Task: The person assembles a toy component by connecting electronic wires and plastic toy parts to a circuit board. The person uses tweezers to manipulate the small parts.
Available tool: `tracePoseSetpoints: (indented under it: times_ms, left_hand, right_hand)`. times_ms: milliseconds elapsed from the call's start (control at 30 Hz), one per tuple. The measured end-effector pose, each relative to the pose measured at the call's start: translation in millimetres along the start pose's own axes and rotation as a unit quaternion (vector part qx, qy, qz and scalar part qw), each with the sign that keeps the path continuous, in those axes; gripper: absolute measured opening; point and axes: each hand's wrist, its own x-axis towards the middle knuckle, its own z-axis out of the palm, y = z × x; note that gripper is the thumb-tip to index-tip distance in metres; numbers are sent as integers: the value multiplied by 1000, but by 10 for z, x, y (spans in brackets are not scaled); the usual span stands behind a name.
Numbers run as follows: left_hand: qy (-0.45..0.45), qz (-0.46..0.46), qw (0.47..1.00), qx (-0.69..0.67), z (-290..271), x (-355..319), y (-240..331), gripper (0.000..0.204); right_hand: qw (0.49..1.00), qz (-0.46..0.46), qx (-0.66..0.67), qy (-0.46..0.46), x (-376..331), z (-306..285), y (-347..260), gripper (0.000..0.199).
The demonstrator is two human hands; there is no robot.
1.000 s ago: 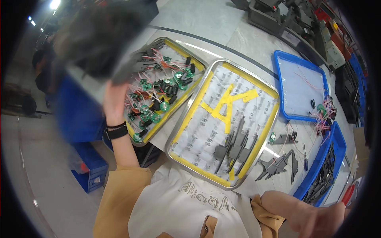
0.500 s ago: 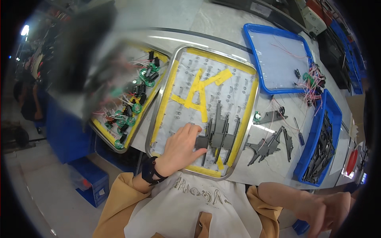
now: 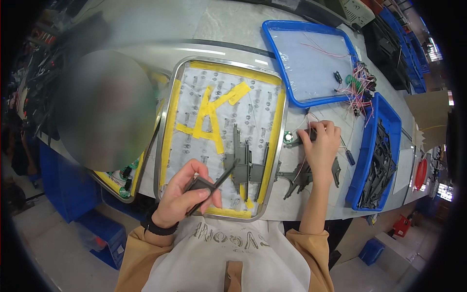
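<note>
My left hand (image 3: 187,192) is closed over the lower part of a metal tray, pinching a dark grey plastic part (image 3: 198,185) with a flat plate and a long thin arm. More dark grey plastic parts (image 3: 241,170) lie on the tray beside it. On the table right of the tray, my right hand (image 3: 322,146) has its fingers closed on another dark grey part (image 3: 307,136), mostly hidden under them. A green round component (image 3: 288,137) with thin wires sits by those fingertips. Loose dark grey parts (image 3: 297,179) lie below, partly behind my right forearm.
The metal tray (image 3: 164,141) is lined with printed paper and yellow tape. A blue tray (image 3: 283,68) with a wire bundle (image 3: 359,85) stands behind. At right are a blue bin (image 3: 357,192) of dark parts and a screwdriver (image 3: 350,156). A blurred round shape (image 3: 104,112) covers much of the left.
My left hand has lifted a dark grey part off the tray's parts. My right hand has moved from the lower right up and inward onto the part by the green component. The view has shifted.
</note>
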Motion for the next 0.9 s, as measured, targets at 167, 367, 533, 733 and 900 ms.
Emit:
tracePoseSetpoints:
  times_ms: [167,367,533,733,900]
  left_hand:
    - [53,-10,998,-26,106,111,-120,28]
    - [46,0,999,-3,149,124,-175,40]
    - [71,21,997,3,102,104,-175,38]
    - [42,40,997,-54,108,215,-188,35]
    - [97,97,988,74,200,758,-190,30]
  right_hand:
    - [999,31,29,30,52,-75,43,24]
    - [997,-45,16,65,244,179,145,17]
    - [981,11,188,40,163,-32,125,6]
    - [796,124,592,-37,-77,-538,-150,3]
    - [785,64,608,-100,-118,-638,-339,7]
